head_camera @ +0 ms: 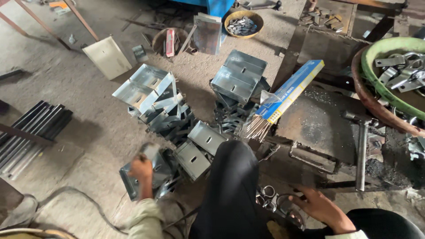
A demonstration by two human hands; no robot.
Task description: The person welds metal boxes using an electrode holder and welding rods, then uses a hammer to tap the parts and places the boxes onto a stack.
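Low down, hands first:
Left hand: fingers closed around a folded sheet-metal box on the floor, arm reaching down.
Right hand: open, fingers spread over small metal rings; gripping nothing visibly.
Landmark: the held box.
Beyond it: heaped metal boxes, some open side up.
Up-right of it: blue carton spilling welding rods.
Far right: green basin holding metal clamps.
Far above: yellow bowl of small metal pieces.
Left: dark bars.
Surface: dusty concrete floor.
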